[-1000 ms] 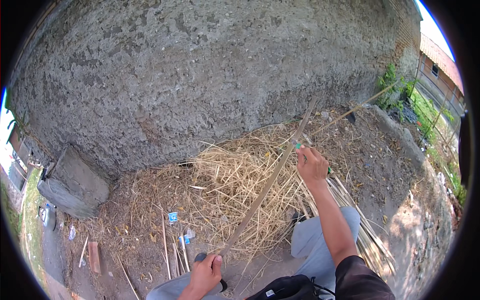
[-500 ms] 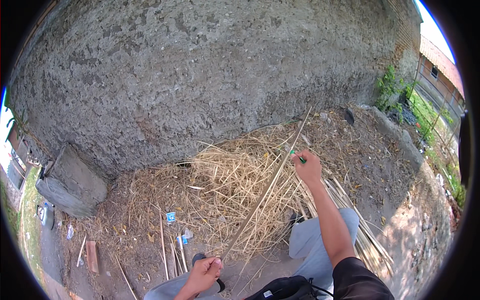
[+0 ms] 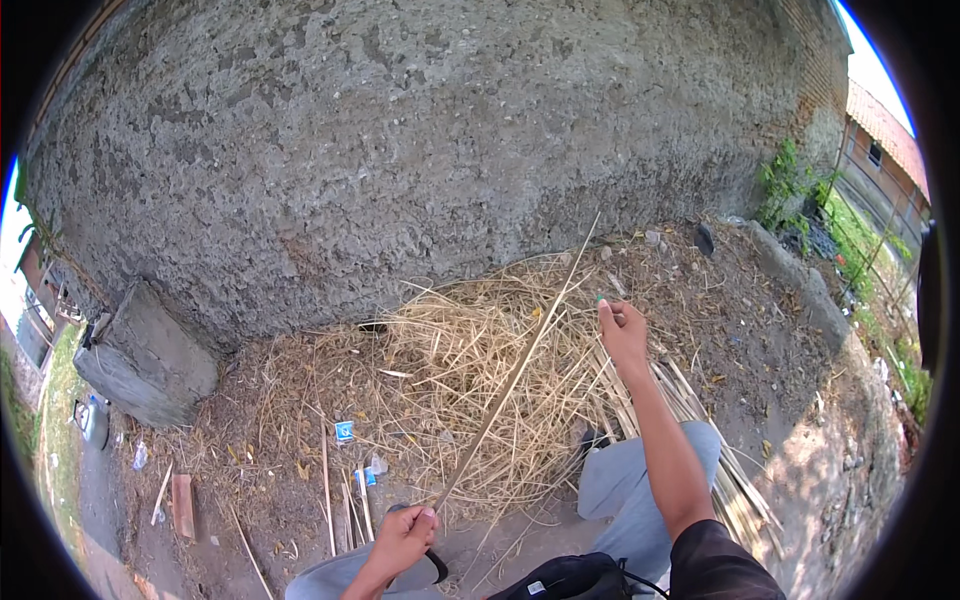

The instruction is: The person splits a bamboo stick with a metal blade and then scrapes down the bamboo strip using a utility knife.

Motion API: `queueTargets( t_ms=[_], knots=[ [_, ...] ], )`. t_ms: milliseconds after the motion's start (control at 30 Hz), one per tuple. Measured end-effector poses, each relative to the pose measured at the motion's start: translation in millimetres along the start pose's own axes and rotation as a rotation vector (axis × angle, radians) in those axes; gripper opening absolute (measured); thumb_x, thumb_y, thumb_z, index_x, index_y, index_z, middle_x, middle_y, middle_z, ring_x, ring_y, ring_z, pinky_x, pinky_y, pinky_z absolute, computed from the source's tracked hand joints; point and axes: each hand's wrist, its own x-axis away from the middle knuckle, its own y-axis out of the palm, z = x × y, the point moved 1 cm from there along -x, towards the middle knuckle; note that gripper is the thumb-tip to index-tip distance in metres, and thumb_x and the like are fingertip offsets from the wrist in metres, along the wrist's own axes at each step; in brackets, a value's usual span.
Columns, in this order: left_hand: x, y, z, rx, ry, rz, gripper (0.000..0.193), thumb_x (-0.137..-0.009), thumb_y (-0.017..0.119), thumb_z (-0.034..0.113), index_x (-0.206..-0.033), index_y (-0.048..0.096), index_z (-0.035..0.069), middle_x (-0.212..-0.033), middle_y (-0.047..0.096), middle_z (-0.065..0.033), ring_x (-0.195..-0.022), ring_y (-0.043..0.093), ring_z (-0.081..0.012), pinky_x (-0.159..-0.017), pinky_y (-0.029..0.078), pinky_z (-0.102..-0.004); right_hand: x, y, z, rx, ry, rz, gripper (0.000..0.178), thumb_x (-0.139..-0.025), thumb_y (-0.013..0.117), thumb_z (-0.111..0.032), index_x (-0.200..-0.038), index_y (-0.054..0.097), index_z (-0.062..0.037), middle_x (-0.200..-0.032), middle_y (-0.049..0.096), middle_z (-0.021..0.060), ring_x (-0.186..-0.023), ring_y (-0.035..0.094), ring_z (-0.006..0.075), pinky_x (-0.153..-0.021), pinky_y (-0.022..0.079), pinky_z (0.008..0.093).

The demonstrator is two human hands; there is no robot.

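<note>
The left hand (image 3: 403, 540) still grips the strip (image 3: 515, 375). The right hand (image 3: 624, 338), pinching a green thing (image 3: 601, 298), has come away; only the left seems to steady it.

Left hand (image 3: 403, 543): one. Right hand (image 3: 625, 342): one. Long strip (image 3: 510, 387) in left hand: one. Small green object (image 3: 600, 298) in right hand: one. Shavings pile (image 3: 440, 345): one, pieces too many for counting. Bundle of strips (image 3: 733, 470): one, its strips overlap, exact number cannot tell. Blue-white packets (image 3: 344, 431): two. Concrete block (image 3: 165, 350): one. Kettle (image 3: 93, 425): one. Reddish-brown flat piece (image 3: 183, 507): one. Grey trouser legs (image 3: 640, 500): two. Black bag (image 3: 565, 578): one. Rough wall (image 3: 430, 140): one.
</note>
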Motion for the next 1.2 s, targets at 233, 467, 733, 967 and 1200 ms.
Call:
queueTargets(
  t_ms=[233,467,733,967,1200],
  knots=[
    [2.7,1.2,17.9,0.299,-0.286,-0.091,0.025,-0.102,0.041,0.020,-0.085,0.050,0.004,-0.057,0.033,0.0057,-0.045,0.025,-0.0026,-0.039,0.020,-0.0206,8.5,4.5,-15.4,-0.224,0.265,-0.121,0.041,-0.092,0.061,-0.040,-0.082,0.061,-0.0001,-0.062,0.049,-0.0023,-0.052,0.039,0.0054,-0.047,0.030,0.0277],
    [-9.5,10.3,30.7,0.552,-0.331,-0.197,0.029,-0.103,0.034,0.021,-0.086,0.050,0.003,-0.055,0.030,0.0053,-0.043,0.024,-0.0030,-0.035,0.019,-0.0203,97.1,36.3,-37.2,0.311,-0.187,-0.417,0.038,-0.097,0.054,-0.033,-0.111,0.065,0.0002,-0.058,0.049,0.0017,-0.049,0.038,0.0086,-0.046,0.033,0.0291],
    [-27.1,30.2,26.3,0.250,-0.140,-0.064,0.023,-0.088,0.067,0.016,-0.078,0.048,0.008,-0.060,0.040,0.0067,-0.050,0.032,-0.0007,-0.041,0.022,-0.0214,178.2,54.4,-58.7,0.408,-0.435,-0.668,0.028,-0.091,0.062,-0.023,-0.111,0.060,-0.0042,-0.066,0.064,0.0158,-0.047,0.059,0.0254,-0.046,0.044,0.0368],
    [-43.1,45.0,18.9,0.009,0.070,0.166,0.026,-0.080,0.072,0.009,-0.073,0.047,0.010,-0.060,0.045,0.0054,-0.051,0.036,-0.0020,-0.044,0.027,-0.0216,200.7,63.3,-66.4,0.386,-0.536,-0.828,0.017,-0.087,0.067,-0.022,-0.090,0.062,-0.0058,-0.079,0.070,0.0109,-0.049,0.062,0.0267,-0.043,0.046,0.0364],
    [-48.6,53.6,27.9,-0.254,0.140,0.289,0.030,-0.077,0.073,0.016,-0.071,0.045,0.006,-0.061,0.045,0.0009,-0.056,0.040,-0.0070,-0.049,0.034,-0.0267,200.6,69.1,-53.7,0.364,-0.619,-0.727,0.018,-0.083,0.072,-0.023,-0.084,0.069,-0.0056,-0.080,0.071,0.0095,-0.052,0.064,0.0245,-0.043,0.047,0.0333]
  ],
)
